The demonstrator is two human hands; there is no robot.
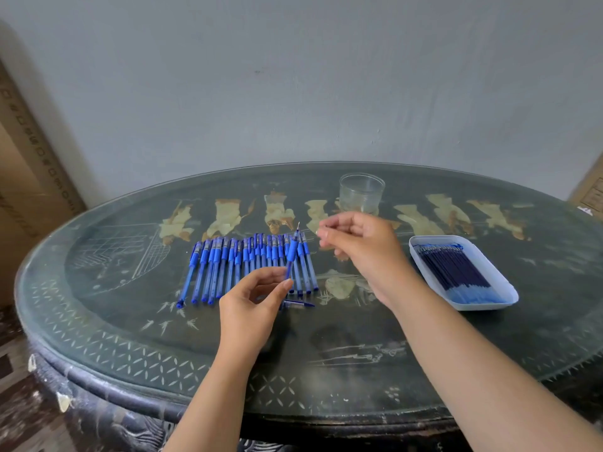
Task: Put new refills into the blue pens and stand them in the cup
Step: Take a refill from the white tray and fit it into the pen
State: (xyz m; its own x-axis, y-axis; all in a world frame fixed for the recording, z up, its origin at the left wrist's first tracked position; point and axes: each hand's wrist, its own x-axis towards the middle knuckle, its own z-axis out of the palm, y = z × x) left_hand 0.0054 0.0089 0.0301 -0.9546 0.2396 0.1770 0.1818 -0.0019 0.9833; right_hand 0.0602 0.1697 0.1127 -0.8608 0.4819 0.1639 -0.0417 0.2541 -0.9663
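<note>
At the frame centre the left hand (251, 308) pinches one pen (292, 251), its long axis almost upright and its tip toward the top, over the row (228, 265). The right hand (355, 239) is curled and blurred, so its grip I cannot tell. The cup (361, 194) stands near the far table (130, 321) edge, well apart from the tray (509, 288).

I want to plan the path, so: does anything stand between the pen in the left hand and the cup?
Only the person's own right hand, which hovers in front of the cup, beside the pen in the left hand. No object on the table lies between them.
</note>
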